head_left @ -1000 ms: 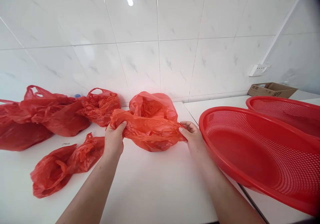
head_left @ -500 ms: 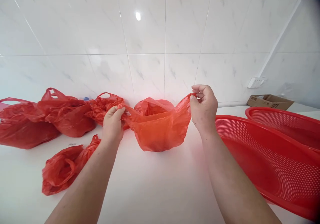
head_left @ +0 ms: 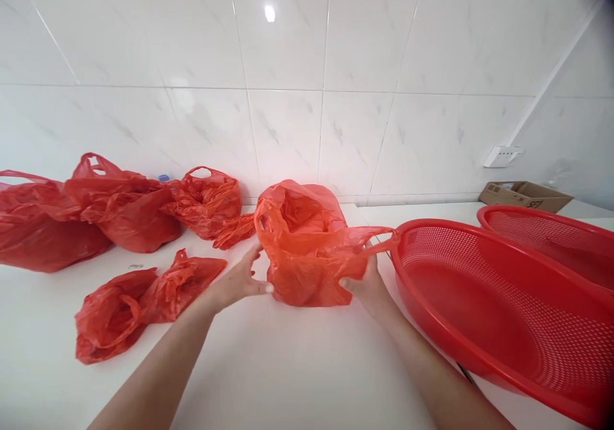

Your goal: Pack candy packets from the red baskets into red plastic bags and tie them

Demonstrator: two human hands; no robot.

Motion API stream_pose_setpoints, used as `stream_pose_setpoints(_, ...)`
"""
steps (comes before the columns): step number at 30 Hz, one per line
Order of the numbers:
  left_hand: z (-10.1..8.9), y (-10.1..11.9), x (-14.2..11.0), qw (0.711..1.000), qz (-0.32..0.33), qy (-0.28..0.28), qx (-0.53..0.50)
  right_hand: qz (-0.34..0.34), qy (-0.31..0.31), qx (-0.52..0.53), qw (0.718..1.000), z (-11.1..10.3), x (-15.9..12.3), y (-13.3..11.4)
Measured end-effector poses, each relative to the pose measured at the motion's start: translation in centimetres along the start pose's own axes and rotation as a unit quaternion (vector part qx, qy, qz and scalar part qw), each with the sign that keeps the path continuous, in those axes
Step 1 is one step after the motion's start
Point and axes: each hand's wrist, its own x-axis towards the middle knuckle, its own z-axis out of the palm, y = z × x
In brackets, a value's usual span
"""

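A red plastic carrier bag [head_left: 311,283] stands on the white table in the middle of the view, its mouth open and its handles loose. Inside and behind its front wall is more crumpled red plastic; what the bag contains is hidden. At the bag's left side my left hand [head_left: 244,278] is open, thumb and fingers apart, with the thumb tip by the lower edge. My right hand [head_left: 369,284] is open against the right side, its thumb on the front and its other fingers partly hidden behind the plastic. One handle loop stretches right to the basket rim.
Several filled red bags [head_left: 129,215] line the back left. Two crumpled red bags [head_left: 112,318] lie nearer on the left. Large red perforated baskets [head_left: 472,308] stand on the right. Behind them are a cardboard box [head_left: 525,194] and a wall socket [head_left: 503,156] on the tiled wall.
Both hands have let go of the bag's stretched handles and moved down to its sides. The bag's top has sagged, and one handle now flops to the right.
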Motion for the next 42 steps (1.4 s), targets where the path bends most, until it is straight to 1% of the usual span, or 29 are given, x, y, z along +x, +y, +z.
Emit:
stream_pose_setpoints(1,0.7,-0.7,0.2,0.999,-0.011,-0.049,0.014,0.005,-0.034,0.006,0.999,0.2,0.4,-0.1)
stream_pose_setpoints(2,1.5,-1.3,0.4,0.996,-0.006,-0.083,0.016,0.008,-0.064,0.004,0.998,0.3,0.9,-0.1)
stream_pose_setpoints(3,2.4,-1.7,0.8,0.995,0.007,-0.098,0.016,0.018,-0.085,-0.007,0.996,0.5,1.5,-0.2)
stream_pose_setpoints(4,3.3,-2.0,1.3,0.996,0.02,-0.087,0.017,0.038,-0.096,-0.025,0.994,0.7,2.0,-0.2)
stream_pose_setpoints(5,4.1,-2.2,1.8,0.998,0.022,-0.061,0.019,0.063,-0.098,-0.047,0.992,0.7,2.6,-0.2)
stream_pose_setpoints(7,5.2,-2.3,2.8,1.0,-0.001,0.004,0.003,0.114,-0.086,-0.062,0.988,0.6,3.7,0.2)
stream_pose_setpoints(9,5.7,-2.3,3.7,0.995,-0.033,0.051,-0.072,0.128,-0.064,0.0,0.99,0.2,4.7,0.8)
stream_pose_setpoints(11,5.8,-2.7,4.3,0.981,-0.057,0.075,-0.169,0.108,-0.032,0.102,0.988,-0.4,5.5,1.6)
stream_pose_setpoints(13,5.9,-3.6,4.5,0.964,-0.099,0.082,-0.233,0.107,-0.01,0.168,0.98,-1.1,5.9,2.6)
stream_pose_setpoints(16,6.1,-5.6,4.3,0.943,-0.176,0.061,-0.275,0.149,0.001,0.198,0.969,-2.0,6.1,4.4)
stream_pose_setpoints(18,6.2,-6.9,4.3,0.937,-0.194,0.052,-0.286,0.175,0.009,0.196,0.965,-2.4,6.0,5.4)
stream_pose_setpoints(21,6.1,-7.9,4.3,0.938,-0.181,0.052,-0.29,0.2,0.015,0.186,0.962,-2.2,5.7,6.3)
stream_pose_setpoints(25,5.7,-8.2,4.3,0.937,-0.16,0.038,-0.308,0.194,-0.002,0.217,0.957,-1.7,5.3,6.5)
stream_pose_setpoints(29,5.1,-8.0,4.0,0.937,-0.144,-0.007,-0.319,0.2,-0.043,0.222,0.953,-1.3,4.9,6.5)
stream_pose_setpoints(31,5.1,-7.9,3.9,0.933,-0.146,-0.039,-0.327,0.204,-0.038,0.23,0.951,-1.2,4.8,6.4)
stream_pose_setpoints(33,5.1,-7.7,3.8,0.93,-0.154,-0.051,-0.33,0.21,-0.021,0.238,0.948,-1.1,4.7,6.3)
stream_pose_setpoints(38,5.8,-7.4,3.9,0.934,-0.165,-0.028,-0.316,0.228,-0.014,0.239,0.944,-1.1,4.6,5.6)
stream_pose_setpoints(40,6.0,-7.4,4.0,0.932,-0.171,-0.019,-0.318,0.216,-0.005,0.241,0.946,-0.9,4.6,5.4)
stream_pose_setpoints(42,6.1,-7.5,4.1,0.929,-0.182,0.004,-0.321,0.21,0.0,0.242,0.947,-0.6,4.7,5.4)
